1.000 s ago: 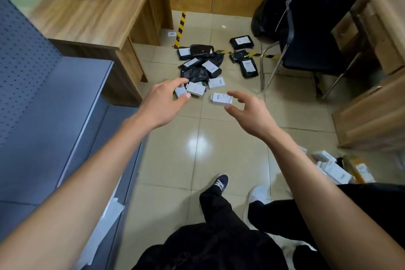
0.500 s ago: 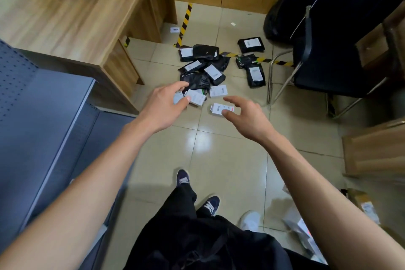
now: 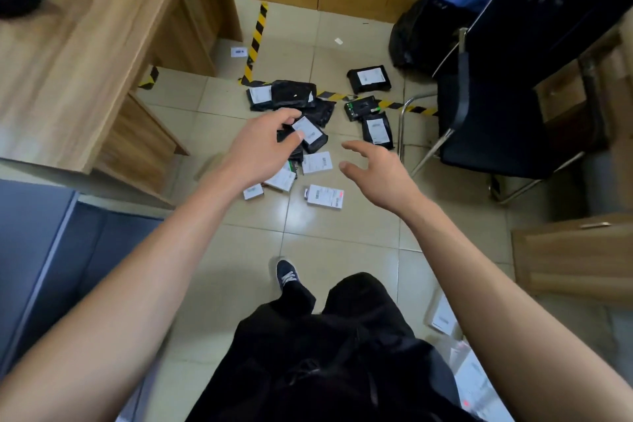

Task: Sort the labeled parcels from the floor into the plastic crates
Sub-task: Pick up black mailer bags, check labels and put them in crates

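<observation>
On the tiled floor (image 3: 342, 236) ahead of you lies the parcel pile (image 3: 301, 120), black bags w/ white labels plus white boxes nearer you. Your left hand (image 3: 263, 147) hovers over it, fingers loosely curled, holding nothing. Right hand (image 3: 380, 175) spread wide, empty, above the nearest white box (image 3: 325, 196).

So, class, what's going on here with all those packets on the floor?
A person stands over a pile of labeled parcels, black bags and white boxes, scattered on the tiled floor. Both bare hands reach out toward the pile: the left hand hangs over the black bags, the right hand near a white box. Neither holds anything. No crate is in view.
</observation>
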The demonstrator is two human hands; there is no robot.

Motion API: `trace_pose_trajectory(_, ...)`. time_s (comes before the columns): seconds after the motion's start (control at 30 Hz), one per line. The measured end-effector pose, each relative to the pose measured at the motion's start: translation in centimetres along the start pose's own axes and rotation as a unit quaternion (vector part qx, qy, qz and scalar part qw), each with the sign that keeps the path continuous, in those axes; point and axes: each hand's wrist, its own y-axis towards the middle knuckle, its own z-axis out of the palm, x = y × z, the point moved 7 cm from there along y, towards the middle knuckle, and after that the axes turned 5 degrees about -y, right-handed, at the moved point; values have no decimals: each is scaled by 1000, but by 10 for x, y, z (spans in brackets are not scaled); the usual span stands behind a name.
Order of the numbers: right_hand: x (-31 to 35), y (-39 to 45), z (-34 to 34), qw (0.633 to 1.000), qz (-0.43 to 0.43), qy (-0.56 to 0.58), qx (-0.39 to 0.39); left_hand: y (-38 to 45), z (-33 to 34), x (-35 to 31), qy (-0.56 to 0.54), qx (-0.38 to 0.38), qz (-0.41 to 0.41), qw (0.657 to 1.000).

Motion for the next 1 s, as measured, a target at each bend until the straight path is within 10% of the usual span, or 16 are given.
trace_pose_trajectory(0.6, -77, 230, -99, 996, -41, -29, 79, 200, 33, -28, 16, -21, -95, 995)
trace_pose_trajectory(1.0, -4, 354, -44, 968, -121, -91, 198, 214, -6, 64, -44, -124, -241, 962)
